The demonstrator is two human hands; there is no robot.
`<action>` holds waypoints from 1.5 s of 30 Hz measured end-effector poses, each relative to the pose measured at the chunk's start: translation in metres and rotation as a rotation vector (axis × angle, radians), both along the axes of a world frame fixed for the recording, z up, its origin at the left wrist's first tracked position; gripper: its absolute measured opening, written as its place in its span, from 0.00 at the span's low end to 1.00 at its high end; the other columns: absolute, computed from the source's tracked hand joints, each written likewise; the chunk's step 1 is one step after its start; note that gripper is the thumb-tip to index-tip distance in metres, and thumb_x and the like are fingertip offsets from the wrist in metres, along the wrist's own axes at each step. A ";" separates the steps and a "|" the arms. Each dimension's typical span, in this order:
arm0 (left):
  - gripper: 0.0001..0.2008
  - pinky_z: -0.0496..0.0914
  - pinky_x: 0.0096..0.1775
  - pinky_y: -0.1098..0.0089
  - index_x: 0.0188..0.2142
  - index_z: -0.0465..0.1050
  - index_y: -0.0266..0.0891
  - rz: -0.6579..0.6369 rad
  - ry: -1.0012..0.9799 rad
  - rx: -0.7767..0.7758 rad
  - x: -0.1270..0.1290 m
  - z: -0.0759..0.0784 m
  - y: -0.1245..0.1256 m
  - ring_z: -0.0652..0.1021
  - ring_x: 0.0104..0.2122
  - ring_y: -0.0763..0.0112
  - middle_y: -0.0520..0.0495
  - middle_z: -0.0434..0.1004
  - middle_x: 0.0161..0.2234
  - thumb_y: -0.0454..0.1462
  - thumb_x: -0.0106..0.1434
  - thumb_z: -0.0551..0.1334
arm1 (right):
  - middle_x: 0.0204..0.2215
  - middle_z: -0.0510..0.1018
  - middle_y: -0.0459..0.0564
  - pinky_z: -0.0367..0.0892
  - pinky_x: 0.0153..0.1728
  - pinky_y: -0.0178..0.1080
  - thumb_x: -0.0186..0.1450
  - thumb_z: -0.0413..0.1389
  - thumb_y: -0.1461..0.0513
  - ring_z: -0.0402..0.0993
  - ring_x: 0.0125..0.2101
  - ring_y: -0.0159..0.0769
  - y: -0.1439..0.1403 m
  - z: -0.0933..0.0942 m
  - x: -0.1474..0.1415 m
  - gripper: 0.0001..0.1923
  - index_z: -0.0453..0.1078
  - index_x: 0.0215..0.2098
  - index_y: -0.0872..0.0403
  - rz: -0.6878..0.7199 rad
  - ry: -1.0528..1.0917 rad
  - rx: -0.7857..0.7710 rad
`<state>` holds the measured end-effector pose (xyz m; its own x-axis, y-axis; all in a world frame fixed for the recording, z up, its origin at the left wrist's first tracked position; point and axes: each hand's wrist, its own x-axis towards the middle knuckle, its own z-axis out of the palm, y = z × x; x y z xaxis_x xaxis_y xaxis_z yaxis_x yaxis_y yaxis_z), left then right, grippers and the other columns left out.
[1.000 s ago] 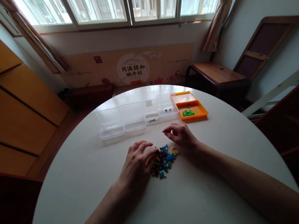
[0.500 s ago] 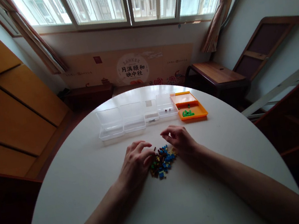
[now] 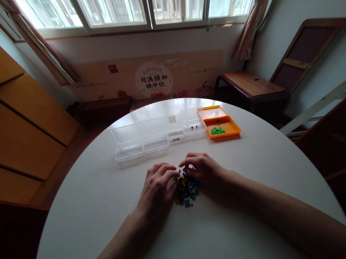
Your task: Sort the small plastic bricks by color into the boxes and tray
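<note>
A pile of small building bricks (image 3: 186, 192), mostly blue, brown and yellow with a few green, lies on the white table between my hands. My left hand (image 3: 159, 184) rests at the pile's left edge, its fingers apart and curved over the bricks. From the right, my right hand (image 3: 205, 169) reaches over the upper right of the pile, thumb and fingers spread. Its fingertips are close to the bricks; whether they touch any is unclear. No brick shows held in either hand. The hands hide parts of the pile.
Behind the pile stands a row of open clear plastic boxes (image 3: 155, 143). One clear box (image 3: 199, 129) holds a few tiny dark pieces. At the row's right end an open orange box (image 3: 232, 129) contains several green bricks (image 3: 218, 131). The round table (image 3: 88, 196) curves away at both sides.
My right hand has moved left and nearer to me, over the pile, and its closed fingers have spread. My left hand has barely shifted.
</note>
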<state>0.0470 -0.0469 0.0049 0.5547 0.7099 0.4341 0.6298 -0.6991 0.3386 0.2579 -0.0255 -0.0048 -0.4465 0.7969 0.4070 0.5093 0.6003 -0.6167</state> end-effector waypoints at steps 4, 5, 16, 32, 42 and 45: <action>0.09 0.64 0.49 0.57 0.39 0.76 0.45 -0.021 0.025 0.021 -0.001 -0.002 0.001 0.71 0.47 0.61 0.48 0.77 0.43 0.31 0.61 0.62 | 0.31 0.77 0.48 0.64 0.33 0.32 0.63 0.57 0.66 0.72 0.28 0.30 -0.001 0.001 -0.001 0.09 0.78 0.38 0.51 -0.004 -0.026 0.011; 0.08 0.64 0.49 0.57 0.38 0.76 0.45 -0.026 0.027 0.021 -0.001 -0.003 0.001 0.71 0.48 0.61 0.48 0.77 0.43 0.32 0.61 0.62 | 0.31 0.77 0.48 0.64 0.33 0.32 0.63 0.57 0.66 0.72 0.28 0.30 -0.001 0.002 -0.001 0.09 0.78 0.38 0.51 -0.009 -0.028 0.011; 0.05 0.66 0.46 0.62 0.30 0.74 0.41 -0.043 -0.099 0.097 0.000 0.003 0.001 0.74 0.43 0.65 0.49 0.79 0.37 0.35 0.63 0.62 | 0.30 0.76 0.47 0.64 0.32 0.31 0.62 0.57 0.66 0.71 0.28 0.29 -0.002 0.004 0.000 0.08 0.77 0.37 0.52 0.012 0.032 -0.037; 0.04 0.68 0.41 0.66 0.30 0.71 0.41 0.012 -0.245 0.240 0.000 0.000 0.001 0.76 0.35 0.69 0.52 0.76 0.28 0.33 0.61 0.64 | 0.25 0.74 0.45 0.63 0.28 0.29 0.61 0.60 0.64 0.68 0.24 0.27 -0.008 0.013 -0.010 0.04 0.78 0.32 0.54 0.133 0.142 -0.122; 0.06 0.66 0.40 0.68 0.28 0.68 0.40 -0.033 -0.179 0.298 0.000 0.001 0.001 0.75 0.35 0.70 0.52 0.75 0.27 0.32 0.62 0.63 | 0.24 0.74 0.44 0.61 0.28 0.29 0.60 0.60 0.65 0.66 0.23 0.26 -0.011 0.014 -0.016 0.04 0.78 0.31 0.55 0.104 0.128 -0.159; 0.06 0.65 0.41 0.67 0.28 0.69 0.40 -0.023 -0.142 0.285 0.000 0.001 0.001 0.74 0.34 0.69 0.52 0.75 0.27 0.33 0.62 0.62 | 0.23 0.73 0.43 0.61 0.27 0.29 0.58 0.59 0.67 0.66 0.23 0.25 -0.009 0.012 -0.016 0.05 0.78 0.30 0.54 0.095 0.124 -0.165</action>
<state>0.0469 -0.0462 0.0064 0.4885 0.5369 0.6878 0.5733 -0.7917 0.2109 0.2420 -0.0349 0.0074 -0.4775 0.8138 0.3313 0.3689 0.5279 -0.7650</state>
